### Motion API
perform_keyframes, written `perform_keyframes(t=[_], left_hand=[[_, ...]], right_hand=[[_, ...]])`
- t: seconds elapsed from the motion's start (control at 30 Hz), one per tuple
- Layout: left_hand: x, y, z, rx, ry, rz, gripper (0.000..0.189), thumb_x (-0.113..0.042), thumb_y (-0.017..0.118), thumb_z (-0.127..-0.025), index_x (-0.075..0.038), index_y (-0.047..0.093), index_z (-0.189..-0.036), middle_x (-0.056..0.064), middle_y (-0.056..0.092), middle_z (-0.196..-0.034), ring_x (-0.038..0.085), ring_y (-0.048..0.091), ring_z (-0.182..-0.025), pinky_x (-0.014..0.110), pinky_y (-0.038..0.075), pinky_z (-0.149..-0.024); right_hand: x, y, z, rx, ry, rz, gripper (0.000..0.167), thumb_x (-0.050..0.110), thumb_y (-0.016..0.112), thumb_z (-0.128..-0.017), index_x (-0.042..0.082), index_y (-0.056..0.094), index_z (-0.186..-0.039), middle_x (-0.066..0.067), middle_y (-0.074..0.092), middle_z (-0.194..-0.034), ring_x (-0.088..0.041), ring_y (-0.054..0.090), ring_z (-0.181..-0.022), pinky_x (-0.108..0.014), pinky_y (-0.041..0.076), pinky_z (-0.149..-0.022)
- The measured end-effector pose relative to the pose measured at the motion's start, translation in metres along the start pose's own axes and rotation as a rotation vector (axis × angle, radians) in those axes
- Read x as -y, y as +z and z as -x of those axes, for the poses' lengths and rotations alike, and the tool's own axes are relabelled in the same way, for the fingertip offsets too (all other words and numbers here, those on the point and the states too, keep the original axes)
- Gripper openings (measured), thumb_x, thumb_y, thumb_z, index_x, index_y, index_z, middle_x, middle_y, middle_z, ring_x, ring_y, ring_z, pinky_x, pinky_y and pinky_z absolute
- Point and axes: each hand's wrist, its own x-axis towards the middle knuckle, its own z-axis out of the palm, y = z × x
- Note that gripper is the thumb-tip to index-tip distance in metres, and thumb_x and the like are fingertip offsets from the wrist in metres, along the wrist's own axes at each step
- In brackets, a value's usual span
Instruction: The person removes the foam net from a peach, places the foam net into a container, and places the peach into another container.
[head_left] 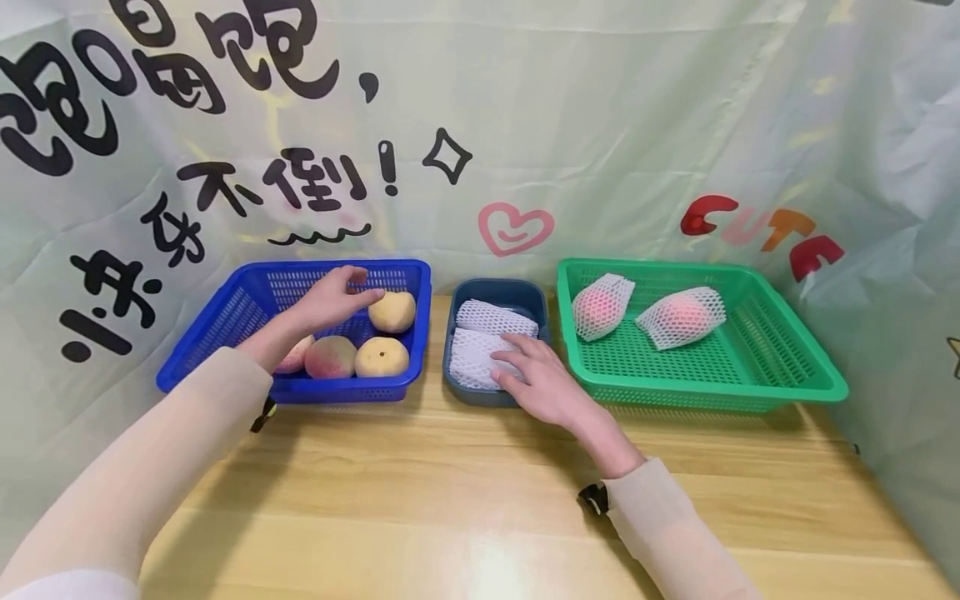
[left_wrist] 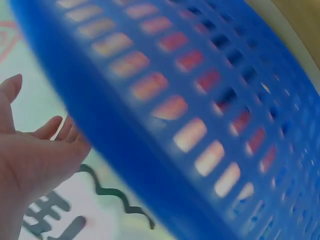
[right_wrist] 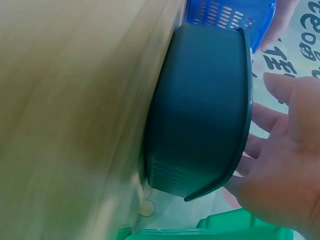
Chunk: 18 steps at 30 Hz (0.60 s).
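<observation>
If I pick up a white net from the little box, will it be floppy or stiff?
The net is probably floppy, since similar ones in the green basket hug the fruit. It's likely light too, being mesh full of holes.

1. Passable at near edge of tabletop (head_left: 390,508), between sleeves (head_left: 168,450)
2. Walled along far edge by blue basket (head_left: 326,391), dark tray (head_left: 483,398), green basket (head_left: 750,354)
3. Blocked over blue basket by left hand (head_left: 336,298), over dark tray by right hand (head_left: 546,385)
4. Free inside green basket's right end
</observation>
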Motion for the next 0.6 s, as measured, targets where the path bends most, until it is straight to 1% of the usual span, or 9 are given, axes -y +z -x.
perform_keyframes(t=[0.1, 0.2, 0.3, 0.4, 0.5, 0.53, 0.57, 0.6], left_hand=[[-0.007, -0.001, 0.015, -0.08, 0.049, 0.044, 0.072, -0.046, 0.059, -0.104, 0.004, 0.039, -0.153, 0.025, 0.045, -0.151, 0.042, 0.05, -0.134, 0.057, 0.043, -0.108], [-0.012, 0.003, 0.03, -0.181, 0.103, 0.075, 0.064, -0.044, 0.061, -0.104, 0.001, 0.047, -0.147, 0.019, 0.051, -0.142, 0.035, 0.055, -0.122, 0.052, 0.046, -0.1], [-0.014, 0.009, 0.045, -0.283, 0.19, 0.061, 0.053, -0.037, 0.062, -0.105, 0.002, 0.053, -0.14, 0.018, 0.054, -0.131, 0.033, 0.056, -0.111, 0.048, 0.046, -0.091], [-0.014, 0.016, 0.059, -0.387, 0.286, 0.016, 0.043, -0.029, 0.063, -0.105, 0.003, 0.056, -0.133, 0.019, 0.056, -0.122, 0.033, 0.055, -0.105, 0.047, 0.046, -0.087], [-0.012, 0.025, 0.073, -0.464, 0.36, -0.031, 0.036, -0.024, 0.064, -0.104, 0.003, 0.058, -0.126, 0.018, 0.057, -0.116, 0.033, 0.056, -0.103, 0.047, 0.047, -0.086], [-0.01, 0.028, 0.077, -0.481, 0.385, -0.048, 0.034, -0.022, 0.065, -0.103, 0.004, 0.059, -0.123, 0.018, 0.057, -0.115, 0.034, 0.057, -0.103, 0.048, 0.048, -0.087], [-0.009, 0.031, 0.081, -0.487, 0.398, -0.075, 0.032, -0.022, 0.066, -0.103, 0.003, 0.06, -0.121, 0.018, 0.058, -0.114, 0.033, 0.057, -0.102, 0.049, 0.049, -0.086], [-0.008, 0.034, 0.084, -0.482, 0.404, -0.104, 0.031, -0.023, 0.066, -0.103, 0.003, 0.061, -0.12, 0.017, 0.059, -0.114, 0.034, 0.058, -0.102, 0.05, 0.049, -0.087]], right_hand=[[0.003, -0.002, 0.0, -0.037, -0.004, -0.025, 0.043, 0.033, 0.056, -0.107, 0.006, 0.064, -0.14, -0.016, 0.038, -0.164, -0.04, 0.027, -0.153, -0.061, 0.021, -0.123], [0.008, -0.006, 0.001, -0.09, -0.003, -0.072, 0.044, 0.033, 0.057, -0.107, 0.007, 0.063, -0.142, -0.012, 0.037, -0.165, -0.037, 0.027, -0.154, -0.06, 0.025, -0.122], [0.012, -0.011, 0.003, -0.171, -0.005, -0.131, 0.043, 0.032, 0.058, -0.107, 0.008, 0.062, -0.143, -0.008, 0.04, -0.163, -0.033, 0.031, -0.153, -0.059, 0.031, -0.119], [0.015, -0.016, 0.004, -0.29, -0.038, -0.192, 0.041, 0.027, 0.062, -0.105, 0.008, 0.063, -0.142, -0.005, 0.046, -0.159, -0.029, 0.039, -0.149, -0.056, 0.036, -0.116], [0.016, -0.021, 0.006, -0.44, -0.111, -0.238, 0.037, 0.018, 0.064, -0.103, 0.008, 0.065, -0.138, -0.005, 0.053, -0.153, -0.026, 0.046, -0.144, -0.052, 0.04, -0.113], [0.016, -0.023, 0.007, -0.494, -0.141, -0.246, 0.036, 0.015, 0.066, -0.102, 0.007, 0.066, -0.137, -0.006, 0.055, -0.151, -0.026, 0.049, -0.142, -0.048, 0.041, -0.113], [0.016, -0.026, 0.007, -0.542, -0.166, -0.247, 0.036, 0.012, 0.067, -0.1, 0.006, 0.066, -0.136, -0.007, 0.057, -0.148, -0.026, 0.051, -0.14, -0.047, 0.042, -0.112], [0.015, -0.03, 0.008, -0.583, -0.187, -0.248, 0.036, 0.009, 0.067, -0.099, 0.005, 0.067, -0.135, -0.008, 0.059, -0.147, -0.026, 0.052, -0.139, -0.046, 0.042, -0.112]])
